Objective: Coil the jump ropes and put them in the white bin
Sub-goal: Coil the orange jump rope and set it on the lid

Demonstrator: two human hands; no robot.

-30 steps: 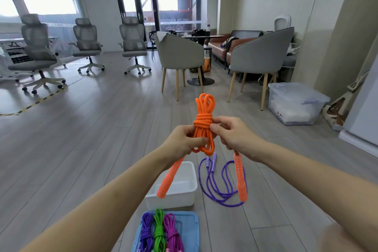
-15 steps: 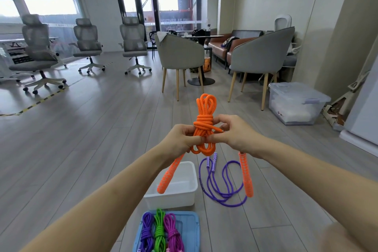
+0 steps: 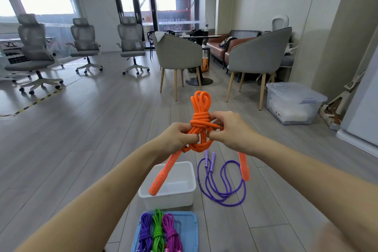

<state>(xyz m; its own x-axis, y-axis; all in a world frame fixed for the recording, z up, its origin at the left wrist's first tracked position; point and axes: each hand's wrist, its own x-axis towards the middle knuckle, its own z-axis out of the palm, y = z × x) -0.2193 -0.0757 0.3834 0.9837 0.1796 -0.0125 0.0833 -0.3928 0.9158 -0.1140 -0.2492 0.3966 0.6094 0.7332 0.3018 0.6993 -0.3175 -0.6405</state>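
Above the empty white bin point(image 3: 189, 178), both hands grip the orange rope point(image 3: 200, 120), wrapped, end untucked; purple rope point(image 3: 223, 182) on floor uncoiled.

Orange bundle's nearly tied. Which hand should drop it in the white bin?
Probably left. The left hand grips the orange rope coil's lower loops, with the white bin below it; the right hand pinches the wrap.

Orange jump rope point(image 3: 200, 117): braided woven cord, matt, with perforated plastic-looking handles. White bin point(image 3: 169, 184): smooth plastic, slight sheen. Blue lid point(image 3: 189, 229): smooth plastic. Purple rope point(image 3: 223, 190): same braided cord. Floor point(image 3: 92, 129): grey wood-look planks, satin with soft reflections. Storage box point(image 3: 294, 102): translucent plastic.
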